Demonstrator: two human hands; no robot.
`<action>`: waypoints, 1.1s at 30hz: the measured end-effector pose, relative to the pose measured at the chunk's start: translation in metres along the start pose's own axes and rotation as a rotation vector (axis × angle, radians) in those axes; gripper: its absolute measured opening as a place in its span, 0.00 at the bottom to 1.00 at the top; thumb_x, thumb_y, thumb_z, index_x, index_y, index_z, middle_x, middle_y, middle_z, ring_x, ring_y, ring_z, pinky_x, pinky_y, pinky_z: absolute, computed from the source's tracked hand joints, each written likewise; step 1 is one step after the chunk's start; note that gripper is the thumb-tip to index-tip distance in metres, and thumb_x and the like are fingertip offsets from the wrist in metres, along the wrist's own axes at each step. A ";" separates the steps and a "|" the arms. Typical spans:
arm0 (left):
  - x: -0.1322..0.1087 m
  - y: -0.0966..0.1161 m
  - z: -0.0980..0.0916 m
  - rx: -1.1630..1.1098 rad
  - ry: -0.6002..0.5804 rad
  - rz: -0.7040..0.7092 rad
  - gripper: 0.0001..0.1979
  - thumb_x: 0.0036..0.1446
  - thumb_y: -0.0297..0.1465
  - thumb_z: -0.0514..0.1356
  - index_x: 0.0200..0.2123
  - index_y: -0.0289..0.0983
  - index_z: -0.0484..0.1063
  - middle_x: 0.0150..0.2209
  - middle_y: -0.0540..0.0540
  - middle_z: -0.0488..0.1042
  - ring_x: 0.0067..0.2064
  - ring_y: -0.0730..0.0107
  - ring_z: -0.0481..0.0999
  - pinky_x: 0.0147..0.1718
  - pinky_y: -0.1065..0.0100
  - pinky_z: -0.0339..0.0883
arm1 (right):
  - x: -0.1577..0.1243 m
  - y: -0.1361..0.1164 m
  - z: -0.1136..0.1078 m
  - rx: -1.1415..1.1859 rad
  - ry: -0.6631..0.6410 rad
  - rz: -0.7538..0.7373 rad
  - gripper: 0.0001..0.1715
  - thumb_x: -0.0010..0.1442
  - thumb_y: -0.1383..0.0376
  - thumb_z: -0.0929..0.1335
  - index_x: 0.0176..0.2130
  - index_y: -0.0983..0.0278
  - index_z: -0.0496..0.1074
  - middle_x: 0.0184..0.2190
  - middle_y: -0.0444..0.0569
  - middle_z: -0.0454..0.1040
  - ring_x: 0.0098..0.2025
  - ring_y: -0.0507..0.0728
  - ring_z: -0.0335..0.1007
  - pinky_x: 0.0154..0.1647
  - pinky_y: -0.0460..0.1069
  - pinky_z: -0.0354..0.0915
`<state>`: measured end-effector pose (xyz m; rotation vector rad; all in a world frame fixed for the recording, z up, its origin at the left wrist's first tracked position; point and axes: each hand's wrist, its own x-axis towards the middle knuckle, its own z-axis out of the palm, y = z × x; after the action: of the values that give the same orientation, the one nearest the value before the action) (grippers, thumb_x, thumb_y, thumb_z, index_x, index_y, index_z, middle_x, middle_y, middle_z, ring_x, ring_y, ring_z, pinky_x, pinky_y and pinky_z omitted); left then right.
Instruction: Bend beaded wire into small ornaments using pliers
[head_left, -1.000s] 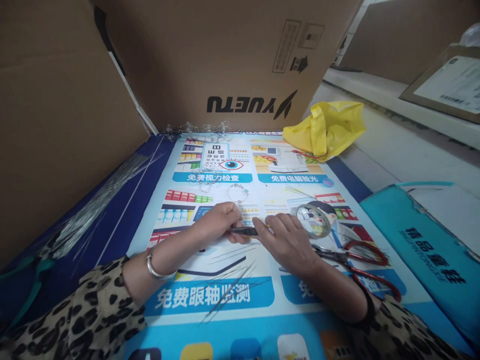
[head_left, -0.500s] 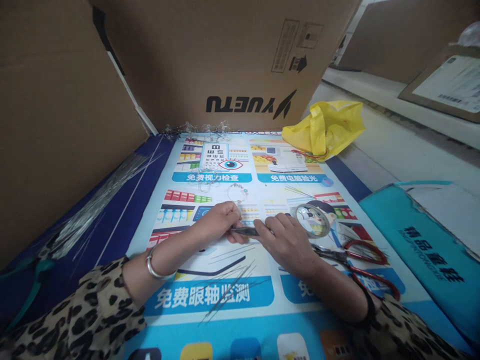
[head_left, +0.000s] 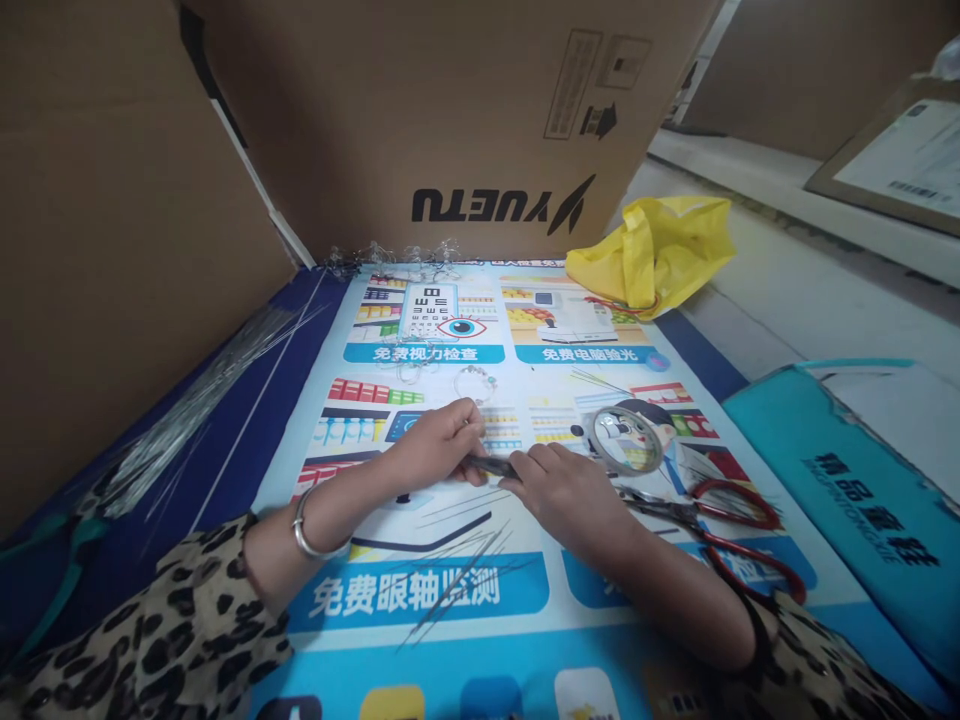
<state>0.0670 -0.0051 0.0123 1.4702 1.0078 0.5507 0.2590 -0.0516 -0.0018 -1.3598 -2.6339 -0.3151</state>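
Head view: dark pliers-like tool [head_left: 493,466] left of tape roll [head_left: 628,470]. Right hand [head_left: 564,492] clenched on its rear end; left hand [head_left: 446,440] curled at its tip, cannot tell what those fingers grasp. Likely stiff, light, smooth; best held by rear.

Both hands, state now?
Left hand: closed at one end of the dark tool; what it pinches is hidden.
Right hand: closed, holding the dark tool.

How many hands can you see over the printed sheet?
2: the left hand near the middle, and the right hand to its right, a dark tool between them. No other hand shows.
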 end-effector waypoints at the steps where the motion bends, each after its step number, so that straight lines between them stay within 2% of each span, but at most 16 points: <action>1: -0.001 0.001 -0.001 0.047 0.005 0.019 0.08 0.58 0.36 0.49 0.31 0.38 0.58 0.27 0.50 0.73 0.23 0.74 0.75 0.19 0.77 0.62 | 0.000 -0.001 -0.001 0.006 -0.018 0.011 0.12 0.60 0.58 0.62 0.33 0.63 0.68 0.27 0.47 0.70 0.30 0.54 0.64 0.27 0.48 0.49; 7: -0.005 0.009 -0.003 0.236 0.001 0.095 0.10 0.60 0.37 0.48 0.30 0.38 0.60 0.27 0.51 0.74 0.25 0.75 0.75 0.24 0.77 0.62 | 0.004 -0.002 -0.012 0.084 -0.172 0.103 0.14 0.60 0.55 0.62 0.36 0.62 0.70 0.30 0.48 0.74 0.30 0.54 0.69 0.24 0.47 0.50; 13: -0.008 0.012 -0.003 0.392 -0.031 0.187 0.08 0.60 0.33 0.48 0.30 0.39 0.62 0.24 0.53 0.73 0.27 0.73 0.76 0.27 0.75 0.61 | 0.009 0.002 -0.025 0.221 -0.348 0.132 0.15 0.61 0.55 0.61 0.38 0.62 0.70 0.34 0.48 0.75 0.35 0.56 0.71 0.29 0.47 0.56; 15: -0.008 0.010 -0.003 0.371 -0.015 0.188 0.08 0.60 0.34 0.49 0.30 0.39 0.63 0.24 0.53 0.74 0.28 0.73 0.76 0.27 0.75 0.61 | 0.009 0.003 -0.022 0.244 -0.323 0.127 0.14 0.61 0.56 0.60 0.38 0.62 0.69 0.35 0.48 0.74 0.36 0.56 0.70 0.30 0.47 0.57; 18: -0.005 0.007 -0.002 0.223 0.019 0.113 0.09 0.59 0.36 0.49 0.30 0.38 0.61 0.29 0.51 0.75 0.27 0.73 0.76 0.26 0.75 0.62 | 0.006 0.003 -0.013 0.213 -0.222 0.133 0.12 0.61 0.57 0.61 0.38 0.62 0.68 0.34 0.48 0.72 0.37 0.56 0.68 0.31 0.47 0.57; 22: 0.000 0.004 -0.004 0.024 -0.010 0.011 0.11 0.58 0.39 0.50 0.30 0.38 0.59 0.32 0.48 0.74 0.28 0.72 0.77 0.24 0.74 0.64 | 0.004 0.004 -0.004 0.150 -0.120 0.093 0.09 0.59 0.59 0.63 0.35 0.63 0.67 0.32 0.49 0.69 0.36 0.56 0.65 0.32 0.47 0.55; 26: 0.003 0.003 -0.007 -0.070 -0.030 -0.033 0.11 0.58 0.39 0.51 0.30 0.37 0.58 0.32 0.47 0.74 0.28 0.72 0.77 0.23 0.75 0.64 | 0.003 0.004 -0.003 0.142 -0.105 0.080 0.09 0.59 0.60 0.63 0.34 0.63 0.66 0.31 0.48 0.68 0.35 0.55 0.63 0.32 0.48 0.54; 33: 0.003 0.003 -0.005 -0.068 -0.030 -0.058 0.09 0.57 0.37 0.50 0.30 0.37 0.59 0.31 0.48 0.74 0.27 0.74 0.76 0.23 0.75 0.63 | 0.003 0.003 -0.005 0.148 -0.115 0.085 0.10 0.59 0.59 0.62 0.34 0.63 0.67 0.31 0.49 0.68 0.36 0.56 0.62 0.33 0.48 0.54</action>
<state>0.0650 0.0001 0.0160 1.3811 0.9954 0.5151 0.2600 -0.0488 0.0044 -1.4757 -2.6196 -0.0317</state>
